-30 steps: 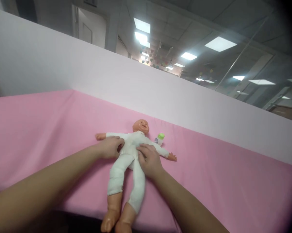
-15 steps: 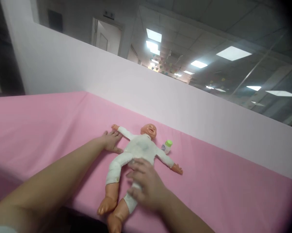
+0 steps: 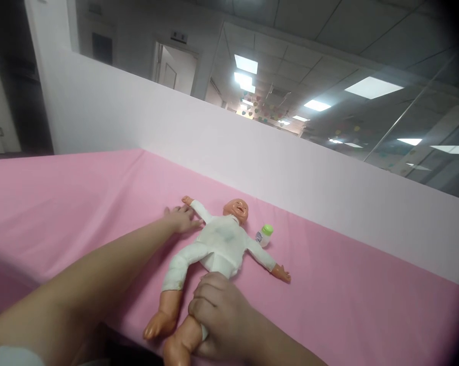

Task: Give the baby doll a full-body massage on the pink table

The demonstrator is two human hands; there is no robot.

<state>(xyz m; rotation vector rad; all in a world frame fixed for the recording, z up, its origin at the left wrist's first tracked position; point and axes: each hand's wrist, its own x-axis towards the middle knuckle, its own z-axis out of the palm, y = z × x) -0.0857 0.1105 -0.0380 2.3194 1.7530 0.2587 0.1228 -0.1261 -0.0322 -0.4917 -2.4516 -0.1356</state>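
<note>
A baby doll point(image 3: 223, 236) with a white cloth body lies on its back on a pink-covered surface point(image 3: 328, 300), its head toward the wall and its arms spread. My right hand point(image 3: 223, 315) is wrapped round one of the doll's legs, above its bare plastic foot. Beside the doll's arm on the left, my left hand point(image 3: 183, 219) rests with its fingers spread on the pink cover. Its thumb side lies close to the doll's shoulder. A small bottle point(image 3: 265, 236) with a green cap sits near the doll's other arm, apart from both hands.
A low white wall point(image 3: 290, 168) runs along the back of the pink surface. Above it are a glass panel, lit ceiling lights point(image 3: 373, 87) and an open door point(image 3: 175, 71). The surface's front edge lies near the doll's feet.
My right hand has come down toward the doll's foot and closed round the leg. My left hand has shifted slightly up and right. The camera view has tilted a little.
</note>
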